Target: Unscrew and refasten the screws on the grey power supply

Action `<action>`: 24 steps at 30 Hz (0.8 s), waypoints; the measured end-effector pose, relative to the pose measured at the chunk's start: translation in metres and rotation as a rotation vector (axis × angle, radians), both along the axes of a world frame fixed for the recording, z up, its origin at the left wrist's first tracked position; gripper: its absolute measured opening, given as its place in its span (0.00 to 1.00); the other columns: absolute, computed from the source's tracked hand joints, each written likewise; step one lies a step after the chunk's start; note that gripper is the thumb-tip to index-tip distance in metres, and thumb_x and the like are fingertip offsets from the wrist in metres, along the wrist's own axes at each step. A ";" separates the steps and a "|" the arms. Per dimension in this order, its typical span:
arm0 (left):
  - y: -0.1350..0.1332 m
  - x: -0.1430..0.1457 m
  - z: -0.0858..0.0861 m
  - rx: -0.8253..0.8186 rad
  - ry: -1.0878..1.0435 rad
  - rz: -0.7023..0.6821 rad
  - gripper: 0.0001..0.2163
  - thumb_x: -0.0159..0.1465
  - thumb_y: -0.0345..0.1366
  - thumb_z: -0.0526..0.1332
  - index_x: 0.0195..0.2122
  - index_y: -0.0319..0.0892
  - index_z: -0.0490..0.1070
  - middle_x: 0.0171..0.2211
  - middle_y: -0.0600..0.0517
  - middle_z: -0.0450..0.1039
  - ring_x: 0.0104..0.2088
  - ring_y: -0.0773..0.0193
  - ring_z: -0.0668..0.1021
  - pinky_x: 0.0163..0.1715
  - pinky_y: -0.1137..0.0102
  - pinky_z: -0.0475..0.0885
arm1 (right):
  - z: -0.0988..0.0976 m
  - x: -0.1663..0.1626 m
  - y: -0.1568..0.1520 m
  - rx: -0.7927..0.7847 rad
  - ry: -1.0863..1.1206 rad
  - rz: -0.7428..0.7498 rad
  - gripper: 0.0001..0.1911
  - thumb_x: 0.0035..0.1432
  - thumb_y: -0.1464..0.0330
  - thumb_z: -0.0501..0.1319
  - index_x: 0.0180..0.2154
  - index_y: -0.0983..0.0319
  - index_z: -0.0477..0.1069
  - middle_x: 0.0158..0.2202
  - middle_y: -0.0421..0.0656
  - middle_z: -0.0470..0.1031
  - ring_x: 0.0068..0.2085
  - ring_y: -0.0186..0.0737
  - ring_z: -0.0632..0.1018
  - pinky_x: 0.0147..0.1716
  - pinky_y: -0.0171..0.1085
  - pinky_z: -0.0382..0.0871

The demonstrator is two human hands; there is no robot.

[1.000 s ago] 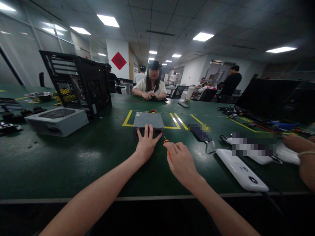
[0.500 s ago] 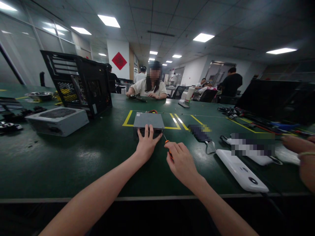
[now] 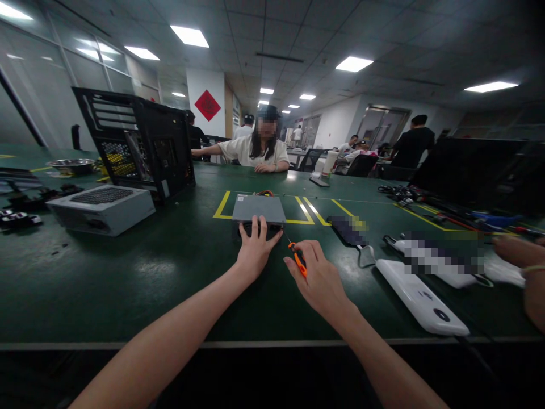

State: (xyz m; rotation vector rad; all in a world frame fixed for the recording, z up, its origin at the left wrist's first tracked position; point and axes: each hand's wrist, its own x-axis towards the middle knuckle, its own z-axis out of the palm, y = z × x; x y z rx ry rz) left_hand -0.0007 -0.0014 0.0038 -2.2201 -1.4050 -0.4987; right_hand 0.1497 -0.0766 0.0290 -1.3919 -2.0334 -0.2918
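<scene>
A grey computer power supply [image 3: 259, 208] lies on the green table in front of me, its dark face toward me and coloured wires behind it. My left hand [image 3: 254, 253] holds it steady, fingers spread over its top edge and thumb at the near right corner. In my right hand [image 3: 315, 276] is a screwdriver [image 3: 301, 264] with an orange and black handle. Its thin shaft points up-left at that same corner; whether the tip touches a screw is too small to tell. The thumb stands a little off the handle.
A second power supply [image 3: 104, 209] and a black computer case [image 3: 140, 145] stand on the left, near a metal bowl [image 3: 72, 165]. Phones and a white power bank [image 3: 421, 298] lie on the right, beside another person's hand [image 3: 522, 255]. A person [image 3: 266, 142] sits opposite.
My right fingers have loosened and shifted, showing more of the orange handle. My left hand and the power supply stay put. The person opposite has stretched an arm toward the case.
</scene>
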 end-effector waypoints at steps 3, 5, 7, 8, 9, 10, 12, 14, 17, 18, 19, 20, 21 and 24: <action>0.000 0.000 0.001 0.000 0.010 0.005 0.24 0.63 0.30 0.51 0.59 0.57 0.52 0.60 0.40 0.48 0.60 0.40 0.52 0.50 0.38 0.52 | -0.001 0.001 0.001 0.036 0.008 0.020 0.08 0.61 0.68 0.48 0.41 0.62 0.60 0.39 0.47 0.68 0.34 0.40 0.73 0.28 0.37 0.70; 0.000 0.000 0.001 0.000 0.011 0.006 0.24 0.63 0.30 0.50 0.59 0.57 0.53 0.60 0.40 0.48 0.60 0.39 0.52 0.50 0.38 0.51 | -0.001 0.002 0.001 0.061 -0.065 0.065 0.08 0.57 0.74 0.50 0.39 0.62 0.61 0.38 0.46 0.70 0.36 0.41 0.72 0.33 0.40 0.70; 0.000 0.000 0.001 0.005 0.007 0.006 0.23 0.63 0.30 0.50 0.59 0.57 0.54 0.60 0.39 0.47 0.60 0.40 0.52 0.50 0.38 0.51 | -0.001 0.002 0.000 0.069 -0.152 0.100 0.09 0.55 0.77 0.51 0.37 0.61 0.63 0.40 0.46 0.71 0.39 0.43 0.71 0.38 0.42 0.68; 0.000 0.000 0.000 0.007 0.005 0.006 0.23 0.63 0.30 0.50 0.59 0.57 0.54 0.60 0.39 0.47 0.60 0.40 0.52 0.50 0.38 0.51 | -0.001 0.002 0.000 0.071 -0.169 0.103 0.09 0.55 0.77 0.51 0.37 0.61 0.63 0.41 0.45 0.71 0.40 0.43 0.71 0.40 0.43 0.68; 0.000 0.000 0.000 0.006 0.004 0.005 0.23 0.63 0.30 0.50 0.59 0.57 0.54 0.60 0.39 0.47 0.60 0.39 0.52 0.50 0.38 0.51 | -0.001 0.002 0.000 0.074 -0.159 0.097 0.07 0.55 0.76 0.52 0.36 0.61 0.64 0.42 0.46 0.71 0.40 0.43 0.71 0.40 0.43 0.68; 0.001 0.000 0.000 0.004 0.003 0.006 0.23 0.63 0.31 0.50 0.59 0.57 0.54 0.60 0.39 0.47 0.60 0.39 0.52 0.50 0.38 0.51 | -0.001 0.001 0.000 0.073 -0.127 0.086 0.06 0.57 0.73 0.52 0.37 0.61 0.64 0.43 0.46 0.70 0.41 0.43 0.71 0.41 0.42 0.68; 0.001 0.000 0.000 -0.001 0.003 0.009 0.23 0.63 0.31 0.51 0.59 0.57 0.54 0.60 0.40 0.48 0.60 0.40 0.52 0.50 0.38 0.51 | -0.001 0.001 0.000 0.060 -0.044 0.061 0.07 0.59 0.70 0.51 0.41 0.62 0.63 0.45 0.48 0.68 0.41 0.42 0.71 0.39 0.41 0.69; 0.001 0.000 -0.001 0.001 0.002 0.010 0.23 0.63 0.31 0.50 0.59 0.58 0.53 0.60 0.40 0.48 0.60 0.40 0.52 0.50 0.38 0.52 | -0.001 0.001 0.001 0.034 -0.026 0.061 0.10 0.60 0.71 0.50 0.44 0.62 0.62 0.45 0.47 0.68 0.40 0.40 0.72 0.37 0.39 0.69; 0.002 0.000 -0.002 0.011 0.000 0.006 0.23 0.64 0.30 0.50 0.59 0.57 0.54 0.61 0.40 0.47 0.60 0.40 0.51 0.50 0.38 0.51 | -0.003 0.003 0.000 0.012 -0.181 0.092 0.13 0.55 0.78 0.50 0.42 0.61 0.63 0.42 0.45 0.71 0.39 0.42 0.70 0.37 0.42 0.67; 0.002 0.000 -0.002 0.012 -0.001 0.005 0.23 0.64 0.31 0.50 0.59 0.57 0.54 0.61 0.40 0.47 0.60 0.40 0.51 0.50 0.38 0.51 | -0.004 0.004 0.000 0.010 -0.237 0.098 0.14 0.54 0.79 0.51 0.41 0.60 0.64 0.42 0.44 0.71 0.38 0.43 0.70 0.37 0.43 0.66; 0.002 0.000 -0.003 0.014 -0.003 0.006 0.22 0.64 0.31 0.50 0.58 0.57 0.54 0.61 0.40 0.47 0.60 0.40 0.51 0.50 0.38 0.51 | -0.004 0.004 0.000 0.009 -0.273 0.104 0.14 0.53 0.79 0.52 0.41 0.60 0.65 0.42 0.44 0.72 0.38 0.43 0.69 0.37 0.43 0.66; 0.002 0.001 -0.003 0.016 -0.004 0.007 0.22 0.64 0.31 0.49 0.58 0.58 0.54 0.61 0.40 0.47 0.60 0.40 0.51 0.50 0.38 0.51 | -0.004 0.004 -0.001 0.010 -0.284 0.108 0.12 0.54 0.77 0.52 0.40 0.60 0.65 0.42 0.44 0.72 0.38 0.43 0.69 0.37 0.43 0.65; 0.002 0.001 -0.003 0.019 -0.004 0.008 0.22 0.64 0.31 0.49 0.58 0.58 0.54 0.61 0.41 0.47 0.60 0.40 0.51 0.50 0.38 0.51 | -0.003 0.004 -0.001 0.013 -0.274 0.110 0.10 0.56 0.75 0.52 0.40 0.61 0.65 0.43 0.45 0.72 0.38 0.43 0.69 0.37 0.43 0.66; 0.002 0.001 -0.002 0.022 0.002 0.007 0.23 0.64 0.31 0.49 0.59 0.58 0.53 0.61 0.41 0.47 0.61 0.41 0.51 0.50 0.38 0.51 | -0.003 0.004 -0.001 0.042 -0.208 0.109 0.10 0.60 0.70 0.50 0.43 0.63 0.65 0.46 0.47 0.70 0.41 0.42 0.70 0.40 0.43 0.66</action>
